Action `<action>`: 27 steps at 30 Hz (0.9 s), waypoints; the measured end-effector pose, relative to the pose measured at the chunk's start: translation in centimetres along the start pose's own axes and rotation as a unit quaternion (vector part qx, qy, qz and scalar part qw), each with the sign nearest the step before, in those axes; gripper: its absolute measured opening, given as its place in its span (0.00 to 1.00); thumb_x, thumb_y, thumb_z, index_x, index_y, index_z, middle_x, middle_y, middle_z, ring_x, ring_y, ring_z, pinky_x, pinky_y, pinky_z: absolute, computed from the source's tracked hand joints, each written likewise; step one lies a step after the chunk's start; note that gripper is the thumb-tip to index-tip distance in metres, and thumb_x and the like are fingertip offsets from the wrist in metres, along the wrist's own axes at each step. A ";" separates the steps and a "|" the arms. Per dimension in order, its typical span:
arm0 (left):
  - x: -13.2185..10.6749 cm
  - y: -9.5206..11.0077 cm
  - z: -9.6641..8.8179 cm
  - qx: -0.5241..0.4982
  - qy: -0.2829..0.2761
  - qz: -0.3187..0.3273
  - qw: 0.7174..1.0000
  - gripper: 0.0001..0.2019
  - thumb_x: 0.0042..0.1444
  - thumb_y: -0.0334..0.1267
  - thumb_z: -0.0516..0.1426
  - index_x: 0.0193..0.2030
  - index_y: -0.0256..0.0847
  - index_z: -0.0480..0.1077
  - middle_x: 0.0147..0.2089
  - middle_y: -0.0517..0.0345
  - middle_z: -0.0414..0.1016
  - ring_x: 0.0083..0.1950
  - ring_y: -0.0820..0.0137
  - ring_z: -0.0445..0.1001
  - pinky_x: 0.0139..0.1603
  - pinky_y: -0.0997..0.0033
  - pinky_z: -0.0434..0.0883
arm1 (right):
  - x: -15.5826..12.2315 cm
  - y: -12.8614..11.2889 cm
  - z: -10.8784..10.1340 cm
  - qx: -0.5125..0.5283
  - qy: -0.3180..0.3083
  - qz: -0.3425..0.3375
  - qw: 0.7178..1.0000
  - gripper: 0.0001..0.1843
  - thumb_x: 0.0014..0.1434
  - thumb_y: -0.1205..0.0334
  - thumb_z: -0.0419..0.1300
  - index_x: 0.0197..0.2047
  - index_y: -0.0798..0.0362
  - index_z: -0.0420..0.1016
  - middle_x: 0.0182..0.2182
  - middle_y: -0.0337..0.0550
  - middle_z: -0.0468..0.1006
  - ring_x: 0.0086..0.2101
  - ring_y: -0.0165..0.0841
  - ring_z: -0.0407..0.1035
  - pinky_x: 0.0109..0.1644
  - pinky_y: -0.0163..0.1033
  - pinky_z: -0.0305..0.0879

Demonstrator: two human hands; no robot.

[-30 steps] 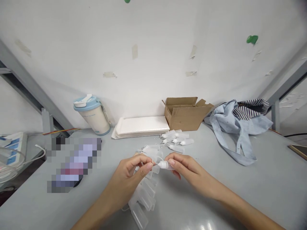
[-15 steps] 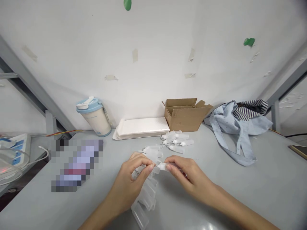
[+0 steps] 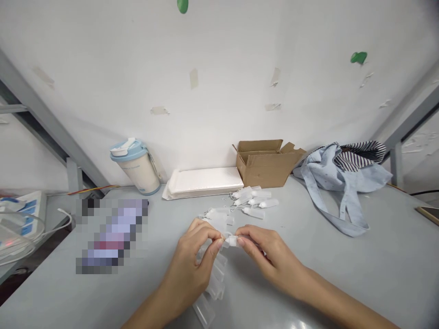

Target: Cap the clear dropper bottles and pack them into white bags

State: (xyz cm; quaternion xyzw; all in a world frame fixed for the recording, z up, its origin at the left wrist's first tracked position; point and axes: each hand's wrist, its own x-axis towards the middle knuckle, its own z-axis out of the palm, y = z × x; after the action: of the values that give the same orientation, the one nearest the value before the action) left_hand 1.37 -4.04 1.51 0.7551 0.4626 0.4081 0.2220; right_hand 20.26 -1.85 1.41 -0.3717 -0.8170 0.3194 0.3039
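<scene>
In the middle of the desk, a small translucent white plastic dropper bottle (image 3: 232,241) lies between my hands. My right hand (image 3: 274,253) is closed on its body, which the fingers mostly hide. My left hand (image 3: 192,262) is pinched shut at the bottle's pointed tip; whatever sits between thumb and forefinger is too small to make out. Under and beside that hand lie several clear empty-looking bottles (image 3: 203,310), partly covered by it. Farther back, several similar bottles (image 3: 254,213) with white tops and thin loops of string rest in a loose cluster.
Along the wall stand a cream tumbler with a blue lid (image 3: 137,171), a stack of white flat packs (image 3: 206,179) and an open cardboard box (image 3: 269,169). A light blue cloth bag (image 3: 329,173) lies at right. At left are a pixelated object (image 3: 115,235) and a power strip (image 3: 29,214).
My left hand has shifted slightly right, and its fingertips now sit closer to the bottle's tip. The right hand keeps its grip almost in place. The view has moved a little.
</scene>
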 end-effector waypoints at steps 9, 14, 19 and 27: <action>0.5 -0.1 -1.2 -0.047 -0.032 -0.038 0.998 0.06 0.58 0.34 0.54 0.33 0.43 0.71 0.33 0.58 0.73 0.39 0.67 0.69 0.41 0.68 0.67 | 0.2 0.0 -0.3 0.021 0.004 -0.002 1.000 0.13 0.66 0.60 0.46 0.36 0.53 0.69 0.26 0.38 0.70 0.26 0.28 0.62 0.31 0.33 0.58; 0.8 0.0 -2.4 -0.044 -0.045 -0.082 0.995 0.05 0.54 0.35 0.58 0.39 0.47 0.73 0.36 0.61 0.74 0.42 0.67 0.70 0.44 0.67 0.66 | 0.3 -0.2 -0.6 0.033 0.010 0.008 0.999 0.13 0.66 0.60 0.46 0.36 0.53 0.68 0.25 0.37 0.69 0.26 0.27 0.61 0.30 0.32 0.57; 0.8 0.1 -2.1 -0.051 -0.039 -0.067 0.996 0.03 0.56 0.35 0.57 0.32 0.44 0.72 0.33 0.60 0.73 0.40 0.67 0.70 0.42 0.67 0.66 | 0.2 -0.2 -0.4 0.037 0.002 0.009 0.999 0.13 0.66 0.60 0.46 0.36 0.53 0.68 0.26 0.37 0.68 0.26 0.27 0.61 0.31 0.33 0.58; 0.5 -0.1 -1.4 -0.054 -0.028 -0.025 0.998 0.05 0.57 0.31 0.56 0.30 0.41 0.71 0.30 0.60 0.73 0.37 0.69 0.68 0.40 0.69 0.65 | 0.2 -0.1 0.1 0.014 0.008 0.000 1.000 0.13 0.66 0.61 0.46 0.35 0.54 0.69 0.26 0.38 0.70 0.26 0.28 0.62 0.30 0.33 0.58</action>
State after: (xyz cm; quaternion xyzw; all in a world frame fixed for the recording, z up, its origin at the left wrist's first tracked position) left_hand 0.23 -3.59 2.44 0.7412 0.4522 0.4056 0.2857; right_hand 20.07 -1.80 1.52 -0.3701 -0.8100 0.3278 0.3154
